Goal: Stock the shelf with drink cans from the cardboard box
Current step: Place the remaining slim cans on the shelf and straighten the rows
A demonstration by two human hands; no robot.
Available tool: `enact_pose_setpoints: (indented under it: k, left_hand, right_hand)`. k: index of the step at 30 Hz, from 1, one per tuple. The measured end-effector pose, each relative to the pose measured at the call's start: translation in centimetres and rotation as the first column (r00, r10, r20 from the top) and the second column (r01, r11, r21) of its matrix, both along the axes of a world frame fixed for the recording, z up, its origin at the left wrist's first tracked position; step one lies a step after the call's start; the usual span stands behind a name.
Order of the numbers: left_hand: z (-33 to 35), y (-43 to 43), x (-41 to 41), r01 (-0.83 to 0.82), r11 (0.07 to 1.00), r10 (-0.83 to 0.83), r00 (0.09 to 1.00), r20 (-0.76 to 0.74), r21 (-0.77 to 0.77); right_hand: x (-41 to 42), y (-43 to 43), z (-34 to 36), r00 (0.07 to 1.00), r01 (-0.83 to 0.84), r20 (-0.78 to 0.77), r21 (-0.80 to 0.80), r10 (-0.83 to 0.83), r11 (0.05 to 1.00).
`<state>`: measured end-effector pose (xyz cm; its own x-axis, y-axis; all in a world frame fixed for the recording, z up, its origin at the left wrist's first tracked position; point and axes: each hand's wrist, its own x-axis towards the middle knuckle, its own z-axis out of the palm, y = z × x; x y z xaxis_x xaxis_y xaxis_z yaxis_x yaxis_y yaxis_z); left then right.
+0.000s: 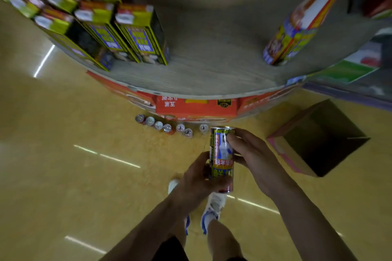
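Note:
A tall drink can [221, 159] with a green, blue and red label is upright between both hands, above the floor and in front of the shelf. My left hand [198, 178] grips its lower half from the left. My right hand [252, 154] holds its upper half from the right, thumb across the label. A cardboard box [318, 140] lies on the floor to the right, its open mouth facing me and its inside dark. A row of several cans [167, 127] stands on the floor at the foot of the shelf [212, 74].
The grey shelf board carries yellow-green cartons [140, 34] on its left and a tall carton [297, 27] on its right. Red boxes [196, 107] sit on the lower level beneath it. My feet in white-blue shoes [212, 207] stand on the yellow floor.

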<state>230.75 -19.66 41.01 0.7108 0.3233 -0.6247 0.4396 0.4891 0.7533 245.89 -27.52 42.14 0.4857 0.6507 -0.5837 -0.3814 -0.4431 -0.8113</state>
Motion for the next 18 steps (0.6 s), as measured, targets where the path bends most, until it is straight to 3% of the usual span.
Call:
enact_pose_setpoints:
  k: [8, 18]
  left_hand:
    - [12.4, 0.6, 0.0, -0.074, 0.993, 0.059, 0.987, 0.147, 0.094]
    - [21.4, 5.8, -2.0, -0.094, 0.958, 0.022, 0.967, 0.255, 0.272]
  right_hand:
    - [0.5, 2.0, 12.7, 0.99, -0.092, 0.12, 0.114, 0.078, 0.989]
    - [-1.3, 6.9, 23.0, 0.96, -0.126, 0.274, 0.246, 0.056, 0.961]
